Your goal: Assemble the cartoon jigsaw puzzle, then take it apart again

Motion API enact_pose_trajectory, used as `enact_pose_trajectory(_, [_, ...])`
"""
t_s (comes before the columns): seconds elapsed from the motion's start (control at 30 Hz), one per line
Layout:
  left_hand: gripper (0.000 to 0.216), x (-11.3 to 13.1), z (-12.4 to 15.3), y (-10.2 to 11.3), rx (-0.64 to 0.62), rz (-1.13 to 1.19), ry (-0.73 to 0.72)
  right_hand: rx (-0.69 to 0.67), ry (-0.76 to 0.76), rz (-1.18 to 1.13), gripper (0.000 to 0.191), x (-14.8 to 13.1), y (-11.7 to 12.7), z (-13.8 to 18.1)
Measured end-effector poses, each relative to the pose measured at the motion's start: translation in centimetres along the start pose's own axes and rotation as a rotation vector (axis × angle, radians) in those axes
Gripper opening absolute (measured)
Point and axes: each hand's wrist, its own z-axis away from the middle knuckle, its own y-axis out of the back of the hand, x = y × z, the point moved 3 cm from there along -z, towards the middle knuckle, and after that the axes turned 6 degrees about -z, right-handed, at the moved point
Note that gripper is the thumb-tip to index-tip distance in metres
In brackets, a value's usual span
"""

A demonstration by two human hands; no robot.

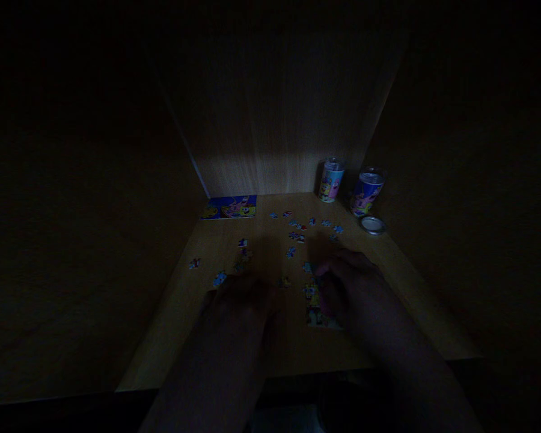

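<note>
In dim light my right hand [349,279] is over the right edge of a partly joined jigsaw puzzle [314,316], its fingers curled together. Whatever they may hold is hidden. My left hand [241,297] rests low over the board to the left, back upward, its fingers lost in shadow. Just beyond it lie a blue puzzle piece [219,278] and a darker puzzle piece [242,243]. A loose yellowish puzzle piece [284,282] sits between the hands, and a pale blue puzzle piece [307,267] touches or nearly touches the joined part.
Several loose puzzle pieces [293,236] are scattered farther back on the wooden surface [270,355]. A picture card [233,207] lies at the back left. Two printed cans [331,180] stand back right, with a round lid [372,225] in front. Wooden panels [256,120] enclose the sides and back.
</note>
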Motion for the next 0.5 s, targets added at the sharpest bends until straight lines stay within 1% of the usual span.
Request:
enact_pose_trajectory(0.07, [0.023, 1.3, 1.1, 0.8, -0.042, 0.118, -0.116, 0.002, -0.003, -0.005, 0.018, 0.2, -0.1, 0.1])
enact_pose_trajectory(0.13, [0.013, 2.9, 1.7, 1.3, -0.121, 0.221, -0.279, 0.002, 0.004, 0.001, 0.018, 0.3, -0.1, 0.1])
enact_pose_trajectory(0.2, [0.002, 4.4, 1.7, 1.3, -0.191, 0.248, -0.439, 0.003, 0.013, 0.007, 0.019, 0.3, -0.2, 0.2])
enact_pose_trajectory(0.23, [0.005, 5.0, 1.6, 1.1, -0.216, 0.234, -0.492, 0.000, 0.016, 0.010, 0.019, 0.3, -0.1, 0.2])
enact_pose_trajectory(0.3, [0.013, 5.5, 1.4, 0.3, -0.220, 0.168, -0.534, -0.004, 0.015, 0.020, 0.020, 0.3, -0.1, 0.2])
enact_pose_trajectory(0.4, [0.022, 5.4, 1.8, -1.6, -0.230, 0.080, -0.552, 0.000, 0.029, 0.029, 0.019, 0.4, -0.1, 0.3])
enact_pose_trajectory(0.47, [0.018, 5.3, 2.5, -2.5, -0.230, 0.074, -0.574, 0.001, 0.035, 0.026, 0.018, 0.4, -0.2, 0.3])
enact_pose_trajectory(0.5, [0.018, 5.2, 2.8, -2.6, -0.217, 0.095, -0.561, -0.002, 0.035, 0.024, 0.018, 0.4, -0.2, 0.3])
